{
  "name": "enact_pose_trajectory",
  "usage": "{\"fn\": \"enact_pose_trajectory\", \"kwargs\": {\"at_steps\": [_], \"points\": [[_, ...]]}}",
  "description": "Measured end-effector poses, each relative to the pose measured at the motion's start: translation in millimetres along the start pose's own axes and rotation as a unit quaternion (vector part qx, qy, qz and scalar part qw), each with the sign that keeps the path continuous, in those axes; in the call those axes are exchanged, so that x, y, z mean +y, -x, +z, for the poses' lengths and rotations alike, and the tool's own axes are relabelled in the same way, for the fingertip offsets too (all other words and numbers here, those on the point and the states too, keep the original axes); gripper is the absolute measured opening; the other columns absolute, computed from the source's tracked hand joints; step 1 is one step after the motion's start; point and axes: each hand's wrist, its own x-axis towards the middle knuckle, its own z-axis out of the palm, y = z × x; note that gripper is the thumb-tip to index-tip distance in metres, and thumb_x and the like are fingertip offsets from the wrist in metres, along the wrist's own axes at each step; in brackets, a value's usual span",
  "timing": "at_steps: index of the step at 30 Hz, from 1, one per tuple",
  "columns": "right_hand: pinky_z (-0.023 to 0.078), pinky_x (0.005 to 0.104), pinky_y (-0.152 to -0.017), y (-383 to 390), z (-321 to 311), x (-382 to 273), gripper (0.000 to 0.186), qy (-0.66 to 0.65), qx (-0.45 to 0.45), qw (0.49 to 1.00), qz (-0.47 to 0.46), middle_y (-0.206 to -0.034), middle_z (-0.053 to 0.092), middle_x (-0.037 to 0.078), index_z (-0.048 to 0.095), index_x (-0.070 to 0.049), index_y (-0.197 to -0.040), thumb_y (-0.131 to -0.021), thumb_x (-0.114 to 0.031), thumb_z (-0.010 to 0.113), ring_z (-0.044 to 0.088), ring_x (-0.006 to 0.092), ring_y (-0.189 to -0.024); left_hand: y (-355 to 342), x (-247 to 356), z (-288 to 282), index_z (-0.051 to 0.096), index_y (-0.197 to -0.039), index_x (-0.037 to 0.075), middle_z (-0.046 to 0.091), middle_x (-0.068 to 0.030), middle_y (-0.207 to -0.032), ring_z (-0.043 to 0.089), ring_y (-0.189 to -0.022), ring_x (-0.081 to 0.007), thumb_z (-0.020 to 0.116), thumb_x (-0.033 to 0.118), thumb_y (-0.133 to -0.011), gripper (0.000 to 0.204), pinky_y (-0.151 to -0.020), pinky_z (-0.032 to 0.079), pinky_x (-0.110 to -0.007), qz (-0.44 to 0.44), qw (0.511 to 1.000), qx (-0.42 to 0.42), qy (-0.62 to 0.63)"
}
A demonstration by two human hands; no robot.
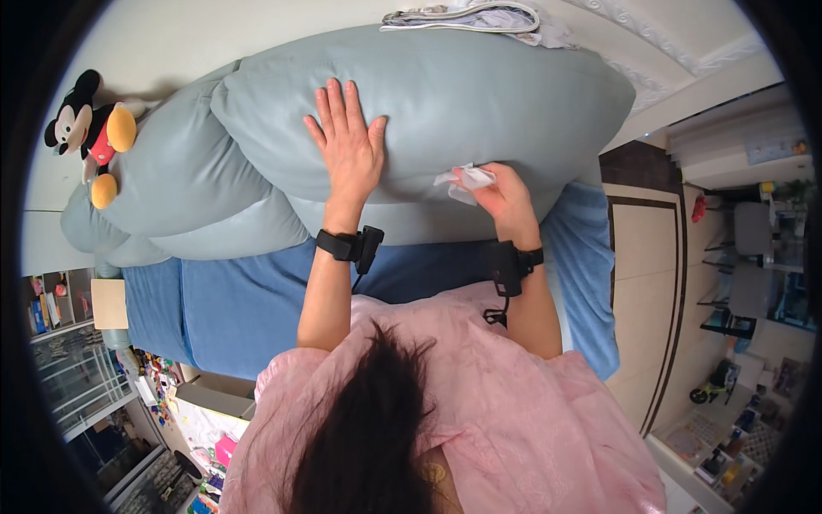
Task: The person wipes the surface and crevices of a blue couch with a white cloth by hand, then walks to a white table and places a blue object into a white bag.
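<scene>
My left hand (348,150) lies with fingers spread on the grey-blue padded sofa back (479,94), with a black strapped device on that wrist. My right hand (497,193) grips a crumpled white tissue (469,178) against the lower part of the same cushion, and it too has a black device at the wrist. Below the cushions a blue cover (231,308) is spread over the seat.
A plush toy (98,146) rests on the left cushion. Folded fabric (454,19) lies along the back ledge. Shelves (56,304) and scattered toys are at lower left. A tiled floor (642,274) runs along the right, with chairs (752,227) beyond.
</scene>
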Motion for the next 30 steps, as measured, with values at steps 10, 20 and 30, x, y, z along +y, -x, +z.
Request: {"fn": "enact_pose_trajectory", "kwargs": {"at_steps": [10,20,30], "points": [[0.053,0.0297,-0.08,-30,-22,-78,0.03,-0.184,0.021,0.977,0.107,-0.106,0.066,0.011,0.061,0.004,-0.114,-0.088,-0.007,0.05,0.064,0.0191,-0.095,-1,4,-8,0.026,-0.15,0.006,0.017,-0.0149,-0.158,0.01,-0.146,-0.0356,0.039,0.041,-0.1,0.062,-0.114,0.004,-0.058,0.0,1.0,-0.004,-0.001],[0.027,0.0478,-0.112,-53,13,-65,0.04,0.422,0.008,0.859,-0.291,-0.145,0.04,0.017,0.059,-0.004,-0.124,-0.084,-0.005,0.057,0.029,0.0401,-0.139,-8,15,-49,0.035,-0.147,0.008,0.031,-0.0157,-0.153,0.02,-0.145,-0.0342,0.036,0.032,-0.102,0.051,-0.116,0.004,-0.053,-0.011,0.969,0.031,0.245],[0.027,0.0485,-0.112,-60,3,-51,0.038,0.501,0.169,0.815,-0.238,-0.143,0.043,0.017,0.057,-0.002,-0.124,-0.088,-0.013,0.062,0.034,0.0368,-0.136,-32,78,-6,0.056,-0.128,0.004,0.053,-0.0178,-0.133,0.035,-0.137,-0.0355,0.069,0.013,-0.086,0.045,-0.115,0.017,-0.051,0.051,0.957,0.001,0.284]]}}
